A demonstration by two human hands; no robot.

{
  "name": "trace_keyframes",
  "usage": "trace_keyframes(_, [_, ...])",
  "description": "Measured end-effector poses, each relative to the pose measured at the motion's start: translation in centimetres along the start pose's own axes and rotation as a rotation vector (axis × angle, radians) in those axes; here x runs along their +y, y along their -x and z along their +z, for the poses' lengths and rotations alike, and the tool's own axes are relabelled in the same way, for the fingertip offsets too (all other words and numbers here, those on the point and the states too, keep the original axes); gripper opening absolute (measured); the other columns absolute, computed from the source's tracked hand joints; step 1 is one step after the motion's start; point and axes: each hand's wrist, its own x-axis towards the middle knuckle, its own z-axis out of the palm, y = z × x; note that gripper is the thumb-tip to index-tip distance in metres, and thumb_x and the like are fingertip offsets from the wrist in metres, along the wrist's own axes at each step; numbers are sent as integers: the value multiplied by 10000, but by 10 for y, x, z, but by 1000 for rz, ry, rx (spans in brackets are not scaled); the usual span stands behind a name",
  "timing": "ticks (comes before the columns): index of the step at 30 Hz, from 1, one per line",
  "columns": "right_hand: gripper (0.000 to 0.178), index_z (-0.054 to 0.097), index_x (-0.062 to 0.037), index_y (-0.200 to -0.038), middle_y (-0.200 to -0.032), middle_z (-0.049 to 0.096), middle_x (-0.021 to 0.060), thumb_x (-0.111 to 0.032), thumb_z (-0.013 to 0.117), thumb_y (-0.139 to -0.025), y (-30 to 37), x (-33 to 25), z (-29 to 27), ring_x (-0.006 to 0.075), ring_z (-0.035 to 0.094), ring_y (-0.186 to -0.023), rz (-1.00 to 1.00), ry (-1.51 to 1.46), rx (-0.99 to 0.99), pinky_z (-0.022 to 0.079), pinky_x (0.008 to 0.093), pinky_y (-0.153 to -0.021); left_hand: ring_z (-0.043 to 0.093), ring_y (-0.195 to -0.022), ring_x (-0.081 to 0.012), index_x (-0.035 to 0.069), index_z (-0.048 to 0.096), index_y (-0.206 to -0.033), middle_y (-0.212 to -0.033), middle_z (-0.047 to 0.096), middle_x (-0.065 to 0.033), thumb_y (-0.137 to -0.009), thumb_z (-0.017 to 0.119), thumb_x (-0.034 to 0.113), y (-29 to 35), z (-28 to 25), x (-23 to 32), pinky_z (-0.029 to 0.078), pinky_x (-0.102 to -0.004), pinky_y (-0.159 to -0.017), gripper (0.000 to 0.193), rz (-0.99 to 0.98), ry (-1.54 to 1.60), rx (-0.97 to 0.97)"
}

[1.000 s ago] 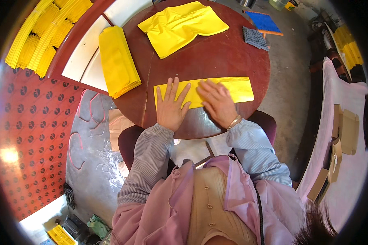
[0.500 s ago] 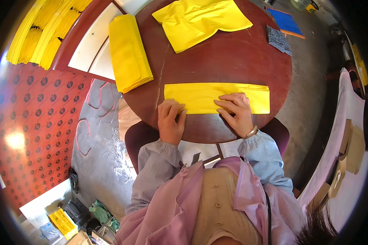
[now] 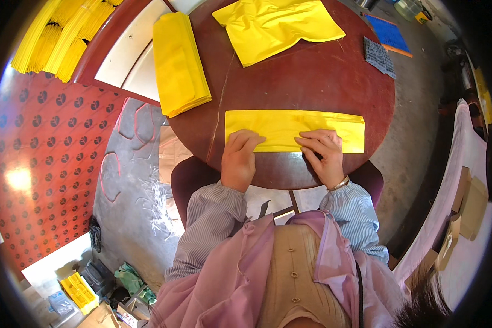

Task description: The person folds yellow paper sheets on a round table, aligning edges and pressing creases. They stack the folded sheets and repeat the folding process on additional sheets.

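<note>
A folded yellow sheet (image 3: 295, 127) lies as a long strip near the front edge of the round dark red table (image 3: 311, 76). My left hand (image 3: 239, 158) has its fingers curled on the strip's near edge toward its left end. My right hand (image 3: 323, 154) grips the same near edge at the middle, fingers bent over it. A loose yellow sheet (image 3: 276, 24) lies unfolded at the far side of the table. A stack of folded yellow sheets (image 3: 177, 63) rests at the table's left, partly over the rim.
A small grey patterned cloth (image 3: 378, 56) lies at the table's right edge, with a blue mat (image 3: 389, 33) on the floor beyond. Yellow bundles (image 3: 60, 35) lie at far left. A chair seat (image 3: 194, 177) sits under me. Cardboard pieces (image 3: 470, 208) lie at right.
My hands went from pressing flat on the strip to curling over its near edge. The view has shifted, so the table sits lower and more centred.
</note>
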Motion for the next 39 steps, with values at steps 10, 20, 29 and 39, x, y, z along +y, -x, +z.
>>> trace_keyframes(10, [192,820,-122,-1003,-1066,759,31,-72,802,-818,0,-6,-2,260,642,-1020,83,25,-27,451,411,-917,596,-1060,-340,90,771,-989,-972,653,-87,-788,812,14,11,1,6,495,-449,-1004,219,-124,-51,49])
trace_keyframes(20, [362,803,-171,-1127,-1162,730,-8,-42,713,-802,-7,-18,18,271,614,-1129,-114,0,-140,441,432,-981,627,-1121,-370,42,681,-945,-1093,668,-129,-742,700,-84,10,2,10,502,-467,-968,240,32,-70,7])
trace_keyframes(29, [63,772,-94,-853,-845,707,35,-107,826,-824,13,0,-19,255,640,-857,106,-61,-34,443,405,-811,626,-951,-353,62,717,-971,-978,686,-126,-753,751,-36,19,-10,18,493,-451,-862,241,-38,-47,47])
trace_keyframes(39, [186,689,-76,-776,-675,603,39,-129,867,-788,26,21,-45,232,592,-691,317,113,36,425,385,-668,632,-1029,-346,84,746,-1060,-1075,705,-116,-800,827,73,23,-6,17,485,-458,-933,273,-44,-281,8])
